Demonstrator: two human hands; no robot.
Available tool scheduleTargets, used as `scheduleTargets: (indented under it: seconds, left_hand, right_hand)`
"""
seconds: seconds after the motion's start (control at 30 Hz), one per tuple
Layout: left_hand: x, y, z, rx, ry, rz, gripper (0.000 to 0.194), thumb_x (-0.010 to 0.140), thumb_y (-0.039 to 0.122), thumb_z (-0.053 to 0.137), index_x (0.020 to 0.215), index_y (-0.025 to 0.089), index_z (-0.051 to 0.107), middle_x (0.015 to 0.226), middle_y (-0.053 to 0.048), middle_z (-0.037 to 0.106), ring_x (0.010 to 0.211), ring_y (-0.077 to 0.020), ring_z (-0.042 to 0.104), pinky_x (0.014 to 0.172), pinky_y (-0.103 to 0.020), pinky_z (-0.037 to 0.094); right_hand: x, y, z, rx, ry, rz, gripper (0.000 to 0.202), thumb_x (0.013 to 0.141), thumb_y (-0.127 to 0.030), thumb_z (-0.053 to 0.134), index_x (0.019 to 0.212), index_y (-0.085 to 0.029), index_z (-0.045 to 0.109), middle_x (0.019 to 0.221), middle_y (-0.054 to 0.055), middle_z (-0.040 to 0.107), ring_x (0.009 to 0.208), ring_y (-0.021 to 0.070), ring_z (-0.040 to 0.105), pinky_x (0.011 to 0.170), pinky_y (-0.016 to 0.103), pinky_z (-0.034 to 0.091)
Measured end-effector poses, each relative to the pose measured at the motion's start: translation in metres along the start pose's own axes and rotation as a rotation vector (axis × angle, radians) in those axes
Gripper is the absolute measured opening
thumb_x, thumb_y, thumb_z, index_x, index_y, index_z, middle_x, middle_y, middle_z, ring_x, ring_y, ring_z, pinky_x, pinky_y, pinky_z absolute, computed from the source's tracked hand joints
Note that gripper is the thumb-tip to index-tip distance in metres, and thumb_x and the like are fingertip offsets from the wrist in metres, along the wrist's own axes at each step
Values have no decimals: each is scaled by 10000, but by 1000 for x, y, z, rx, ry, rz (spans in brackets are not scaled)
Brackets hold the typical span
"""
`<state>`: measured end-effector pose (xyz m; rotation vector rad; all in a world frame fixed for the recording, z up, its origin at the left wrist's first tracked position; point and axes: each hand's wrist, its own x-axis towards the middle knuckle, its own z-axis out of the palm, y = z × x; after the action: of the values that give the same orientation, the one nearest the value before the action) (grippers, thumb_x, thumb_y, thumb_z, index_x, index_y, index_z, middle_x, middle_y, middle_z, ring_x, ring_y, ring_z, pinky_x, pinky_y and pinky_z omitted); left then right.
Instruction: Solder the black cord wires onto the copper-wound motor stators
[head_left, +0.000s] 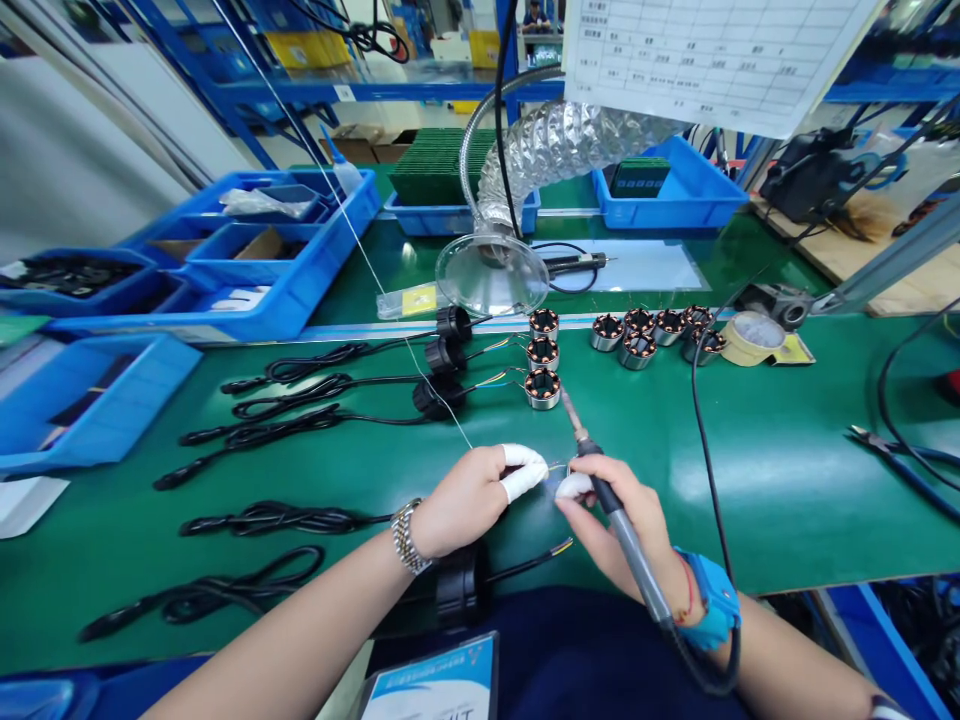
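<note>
My left hand [480,492], with white finger covers, pinches thin wire ends [553,468] near the middle of the green bench. My right hand [619,510] holds a soldering iron [626,535], its tip pointing up and left toward the nearest of three copper-wound stators [542,388]. The right thumb and a covered finger also come close to the wire ends; whether they touch them is unclear. Below my hands lies a black cap [459,585] whose cable ends in bare coloured wires [561,547]. Thin solder wire [437,395] runs down to my left hand.
Black caps with coiled cables [296,415] lie at left. More stators [638,350] stand behind, near a tape roll [752,338]. A clear fume hood [493,275] hangs centrally. Pliers [892,450] lie right; blue bins [105,405] stand left.
</note>
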<state>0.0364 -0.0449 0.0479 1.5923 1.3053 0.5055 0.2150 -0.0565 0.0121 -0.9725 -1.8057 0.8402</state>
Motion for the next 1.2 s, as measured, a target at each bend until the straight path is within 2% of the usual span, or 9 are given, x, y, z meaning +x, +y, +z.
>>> scheduleTargets:
  seconds: [0.1, 0.27, 0.33, 0.5, 0.63, 0.77, 0.87, 1.07, 1.2]
  left_hand:
    - [3, -3, -2, 15, -21, 5, 238, 813, 331, 448, 741, 154, 590, 754, 2, 580, 695, -125, 497, 642, -214, 382]
    - [5, -7, -3, -31, -69, 1, 232, 799, 335, 474, 781, 146, 607, 776, -6, 592, 721, -133, 507, 671, -224, 395]
    - [5, -8, -3, -48, -73, 7, 230, 793, 336, 485, 781, 149, 617, 787, -6, 595, 732, -134, 513, 689, -227, 396]
    - [4, -5, -2, -9, -6, -20, 226, 788, 334, 490, 732, 149, 607, 758, -2, 581, 690, -122, 505, 649, -223, 385]
    - [6, -4, -1, 17, 43, -55, 211, 778, 319, 493, 701, 144, 582, 723, 0, 567, 664, -119, 497, 624, -222, 382]
    - [9, -5, 0, 17, 44, -50, 198, 765, 310, 501, 693, 143, 576, 716, 0, 570, 659, -120, 499, 624, -226, 384]
    - [9, -6, 0, -1, 48, -50, 201, 764, 317, 495, 709, 144, 580, 728, -6, 577, 677, -127, 505, 644, -234, 390]
    - [6, -4, 0, -10, 47, -49, 196, 752, 313, 488, 695, 146, 576, 710, -7, 573, 655, -126, 499, 620, -234, 393]
    - [7, -3, 1, 26, 52, -36, 186, 749, 295, 492, 688, 150, 590, 713, -3, 577, 657, -124, 509, 621, -230, 394]
  right_hand:
    - [7, 5, -6, -74, 26, -70, 355, 752, -151, 573, 1080, -238, 470, 860, 17, 583, 700, 116, 553, 676, 245, 474]
    - [21, 11, -6, -120, -122, -180, 303, 774, -148, 548, 1061, -227, 488, 844, 23, 576, 721, 122, 543, 663, 245, 465]
    - [23, 12, -2, -56, -138, -139, 286, 773, -147, 551, 1041, -228, 490, 823, 13, 586, 717, 116, 555, 668, 238, 467]
    - [21, 17, 4, 179, -73, 53, 350, 744, -174, 594, 1051, -235, 437, 771, -12, 603, 647, 102, 571, 624, 224, 481]
    - [19, 20, -8, 17, -30, 6, 357, 738, -172, 600, 1062, -239, 464, 861, 9, 596, 715, 109, 569, 691, 241, 472]
    - [15, 20, -14, -120, -162, -116, 299, 781, -158, 534, 1070, -214, 478, 840, 28, 572, 753, 128, 536, 708, 264, 455]
    - [15, 19, -10, -153, -189, -165, 273, 791, -155, 510, 1059, -199, 484, 818, 32, 559, 744, 131, 511, 687, 263, 447]
    - [17, 19, 3, -160, -97, -102, 295, 761, -144, 498, 1050, -195, 472, 757, 5, 549, 655, 105, 515, 641, 230, 450]
    - [16, 11, -7, -138, -119, -45, 300, 755, -178, 542, 1048, -190, 477, 785, 13, 574, 677, 112, 540, 648, 232, 459]
